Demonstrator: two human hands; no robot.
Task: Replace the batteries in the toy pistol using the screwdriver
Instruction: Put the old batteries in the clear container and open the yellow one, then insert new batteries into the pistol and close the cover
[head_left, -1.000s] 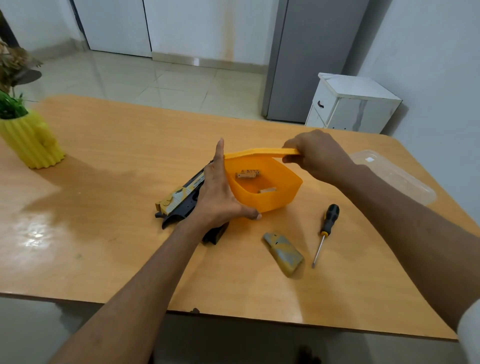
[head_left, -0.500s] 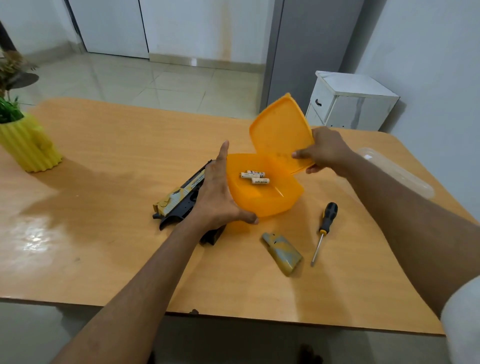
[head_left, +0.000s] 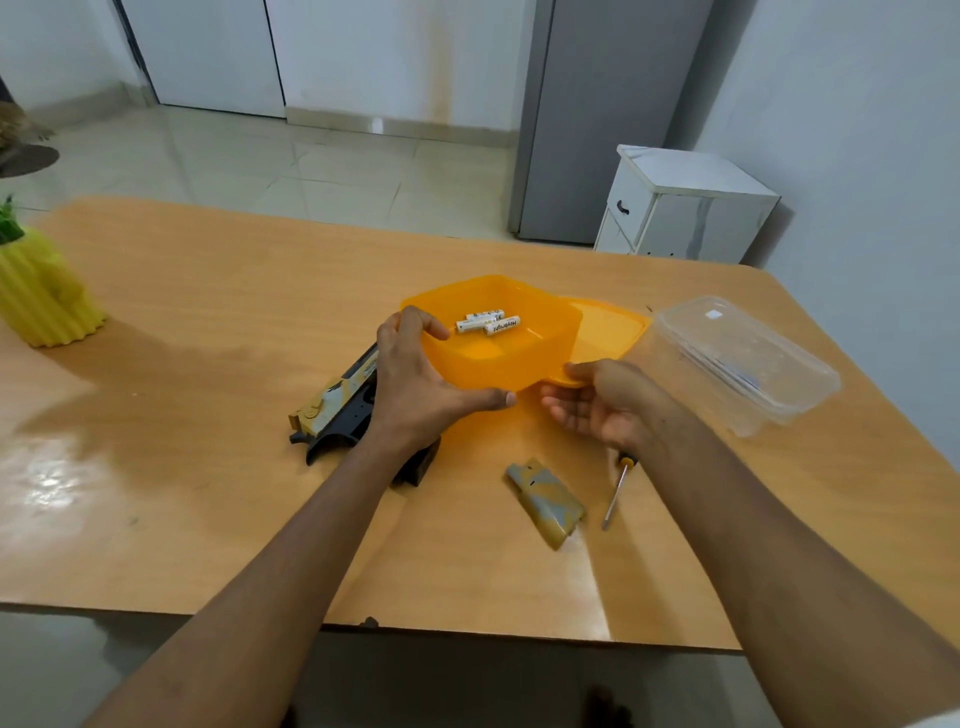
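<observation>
Head view: the left hand (head_left: 415, 384) grips the left wall of an orange box (head_left: 498, 338), fingers curled over its rim and thumb stretched along its near side. The box sits just past the middle of the wooden tabletop (head_left: 208, 312), and three white batteries (head_left: 485, 322) lie together on its floor. The box's lid (head_left: 608, 332) lies flat at the box's 3 o'clock, its near edge partly tucked under the box. The right hand (head_left: 597, 405) is at the box's 5 o'clock, palm up with fingers loosely spread; its fingertips touch the lid's near edge and it pinches nothing.

The toy pistol (head_left: 343, 405), black with a tan slide, lies on the tabletop at the box's 8 o'clock, partly hidden under the left hand and wrist. Its detached battery cover (head_left: 545, 501), tan and grey, lies at the box's 6 o'clock, apart from the pistol. The screwdriver (head_left: 618, 488) lies just at the cover's 3 o'clock, its handle mostly hidden beneath the right wrist and its shaft pointing toward the near edge.

A clear plastic tub (head_left: 743, 358) rests at the lid's 3 o'clock, just beside it. A ribbed yellow plant pot (head_left: 47, 296) stands at the tabletop's 9 o'clock edge. Beyond the tabletop, at 1 o'clock, a small white cabinet (head_left: 685, 208) stands on the tiled floor beside a grey fridge (head_left: 587, 119).
</observation>
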